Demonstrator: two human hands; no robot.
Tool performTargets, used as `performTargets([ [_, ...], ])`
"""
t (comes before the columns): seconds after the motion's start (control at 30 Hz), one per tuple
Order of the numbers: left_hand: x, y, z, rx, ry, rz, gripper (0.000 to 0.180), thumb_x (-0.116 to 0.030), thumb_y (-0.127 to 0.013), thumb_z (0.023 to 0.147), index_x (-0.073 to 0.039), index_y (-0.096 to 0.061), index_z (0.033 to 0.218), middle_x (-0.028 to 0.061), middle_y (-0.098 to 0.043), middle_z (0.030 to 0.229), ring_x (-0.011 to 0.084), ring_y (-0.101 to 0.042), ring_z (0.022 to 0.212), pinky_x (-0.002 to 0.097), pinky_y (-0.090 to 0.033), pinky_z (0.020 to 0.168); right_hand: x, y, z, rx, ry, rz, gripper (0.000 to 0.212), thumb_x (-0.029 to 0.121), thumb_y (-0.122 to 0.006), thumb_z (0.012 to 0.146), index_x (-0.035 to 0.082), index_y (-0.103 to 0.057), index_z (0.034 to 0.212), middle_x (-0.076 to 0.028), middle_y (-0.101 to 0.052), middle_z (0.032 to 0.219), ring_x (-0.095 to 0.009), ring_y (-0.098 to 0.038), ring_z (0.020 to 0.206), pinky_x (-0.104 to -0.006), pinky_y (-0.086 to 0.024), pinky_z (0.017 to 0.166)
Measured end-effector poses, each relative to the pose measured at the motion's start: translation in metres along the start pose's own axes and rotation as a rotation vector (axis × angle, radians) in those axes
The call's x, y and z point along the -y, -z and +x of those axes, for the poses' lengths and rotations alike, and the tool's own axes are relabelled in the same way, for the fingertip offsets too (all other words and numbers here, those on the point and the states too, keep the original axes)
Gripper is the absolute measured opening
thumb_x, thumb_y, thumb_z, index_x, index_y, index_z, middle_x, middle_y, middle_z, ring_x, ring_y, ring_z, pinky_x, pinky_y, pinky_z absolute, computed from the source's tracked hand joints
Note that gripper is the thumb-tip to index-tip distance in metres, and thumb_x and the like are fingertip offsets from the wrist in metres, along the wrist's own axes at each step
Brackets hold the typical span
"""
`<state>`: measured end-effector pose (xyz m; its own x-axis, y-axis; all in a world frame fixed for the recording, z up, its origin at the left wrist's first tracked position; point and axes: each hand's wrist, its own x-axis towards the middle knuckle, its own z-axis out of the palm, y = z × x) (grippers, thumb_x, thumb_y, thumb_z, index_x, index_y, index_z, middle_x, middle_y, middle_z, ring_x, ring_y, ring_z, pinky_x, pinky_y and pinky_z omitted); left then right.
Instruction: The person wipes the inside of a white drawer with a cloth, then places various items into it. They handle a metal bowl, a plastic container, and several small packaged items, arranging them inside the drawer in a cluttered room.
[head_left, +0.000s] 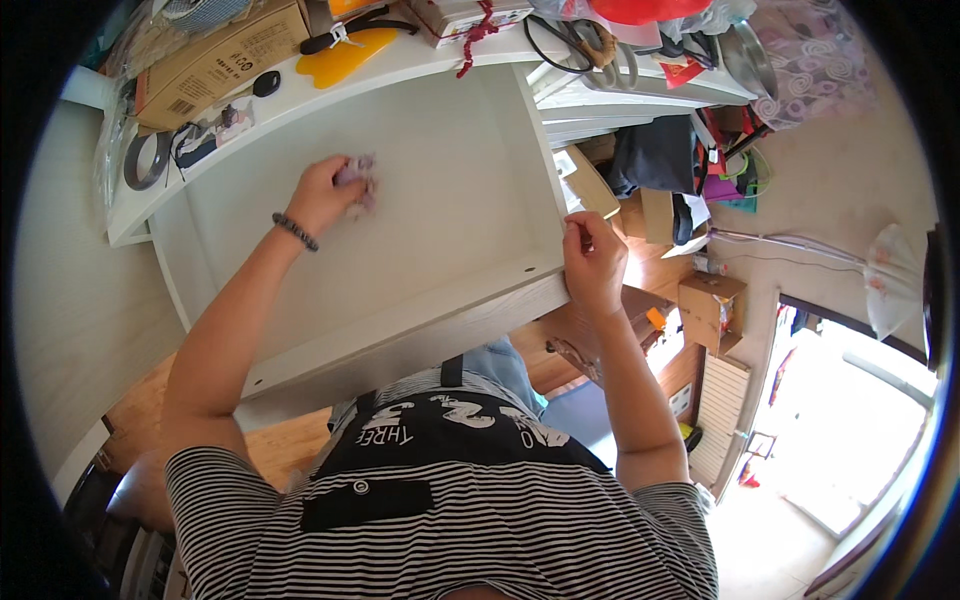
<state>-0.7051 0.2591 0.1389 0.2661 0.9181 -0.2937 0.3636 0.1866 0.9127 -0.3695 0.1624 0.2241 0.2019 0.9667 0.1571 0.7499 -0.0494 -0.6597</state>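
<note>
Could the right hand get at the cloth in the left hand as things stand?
Probably yes: the right hand is at the front corner of the open drawer, with nothing visible between it and the crumpled cloth, though the left hand partly covers it.

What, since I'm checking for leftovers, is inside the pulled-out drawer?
Inside the drawer, the left hand holds what looks like a crumpled purplish cloth; pale drawer floor shows around it. Anything beneath hand, cloth or forearm is covered.

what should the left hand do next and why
Probably slide the cloth rightward across the drawer: the left hand holds it bunched there, bare drawer floor lies to its right, and the right hand is clear, at the near right corner.
</note>
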Motion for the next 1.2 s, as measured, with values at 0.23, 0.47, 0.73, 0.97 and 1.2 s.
performTargets([
  [0.23, -0.021, -0.104, -0.041, 0.536, -0.696, 0.611, 0.026, -0.008, -0.064, 0.072, -0.011, -0.061, 0.097, 0.0092, -0.057, 0.092, 0.0293, -0.052, 0.096, 0.0383, -0.048, 0.083, -0.005, 0.003, -0.001, 0.019, 0.059, -0.015, 0.006, 0.003, -0.059, 0.077, 0.005, -0.061, 0.083, -0.013, -0.061, 0.072, -0.028, -0.060, 0.062, -0.0331, -0.048, 0.056],
  [0.47, -0.031, -0.131, 0.043, 0.170, -0.738, 0.964, 0.021, -0.004, -0.063, 0.070, -0.008, -0.061, 0.091, 0.0114, -0.059, 0.089, 0.0305, -0.056, 0.087, 0.0398, -0.048, 0.078, -0.015, 0.013, 0.004, 0.091, 0.051, 0.227, 0.012, 0.005, -0.060, 0.078, 0.004, -0.060, 0.090, -0.013, -0.061, 0.077, -0.028, -0.061, 0.066, -0.0328, -0.049, 0.061],
  [0.73, -0.184, -0.161, 0.008, -0.199, -0.307, 0.033, 0.033, 0.004, -0.060, 0.064, -0.003, -0.058, 0.097, 0.0116, -0.054, 0.082, 0.0291, -0.057, 0.084, 0.0316, -0.047, 0.073, -0.081, 0.099, 0.036, 0.426, -0.047, 0.791, 0.032, 0.012, -0.059, 0.089, 0.002, -0.051, 0.119, -0.007, -0.060, 0.099, -0.014, -0.059, 0.090, -0.0257, -0.047, 0.076],
  [0.97, -0.321, -0.330, 0.081, -0.262, -0.802, 0.496, 0.047, 0.003, -0.067, 0.065, -0.008, -0.054, 0.109, 0.0111, -0.054, 0.104, 0.0319, -0.052, 0.101, 0.0375, -0.045, 0.085, -0.137, 0.164, 0.144, 0.329, -0.091, 1.172, 0.033, 0.010, -0.061, 0.087, 0.001, -0.050, 0.117, -0.007, -0.060, 0.103, -0.015, -0.059, 0.093, -0.0292, -0.051, 0.078],
  [1.2, -0.384, -0.357, 0.110, -0.272, -0.830, 0.386, 0.076, 0.003, -0.067, 0.071, -0.005, -0.032, 0.138, 0.0169, -0.037, 0.138, 0.0328, -0.036, 0.128, 0.0368, -0.031, 0.106, -0.173, 0.261, 0.327, 0.068, 0.018, 1.119, 0.031, 0.004, -0.060, 0.081, 0.000, -0.056, 0.112, -0.010, -0.063, 0.097, -0.018, -0.063, 0.086, -0.0306, -0.052, 0.077],
])
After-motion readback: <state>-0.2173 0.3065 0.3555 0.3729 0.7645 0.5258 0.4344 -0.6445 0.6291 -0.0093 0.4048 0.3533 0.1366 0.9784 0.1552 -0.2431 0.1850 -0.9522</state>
